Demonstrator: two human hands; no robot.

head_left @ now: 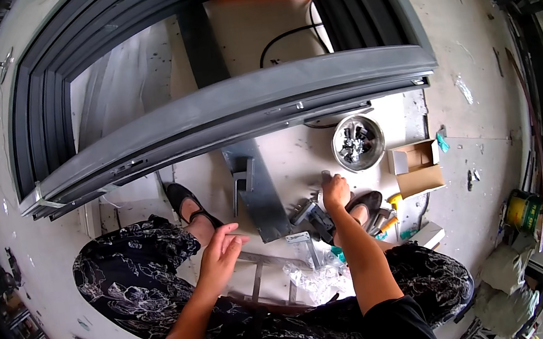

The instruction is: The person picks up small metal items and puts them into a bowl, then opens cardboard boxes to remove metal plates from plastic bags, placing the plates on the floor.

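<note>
My left hand (219, 254) is held in the air above my lap, fingers stretched and apart, with nothing in it. My right hand (336, 192) is low beside my right shoe, its fingers closed. A small grey piece (326, 176) shows at its far side, but I cannot make out what the fingers grip. Just left of that hand lies a dark tool (315, 217), partly hidden. In front of me stand dark grey window frames (227, 103), stacked together. Beyond my right hand, a round metal bowl (359, 143) holds several small metal and black parts.
An open cardboard box (417, 168) sits right of the bowl. Yellow-handled tools (389, 219) lie by my right shoe. Clear plastic wrapping (320, 279) is near my seat. A dark metal plate (258, 199) runs under the frames. A green-yellow tub (522, 212) stands far right.
</note>
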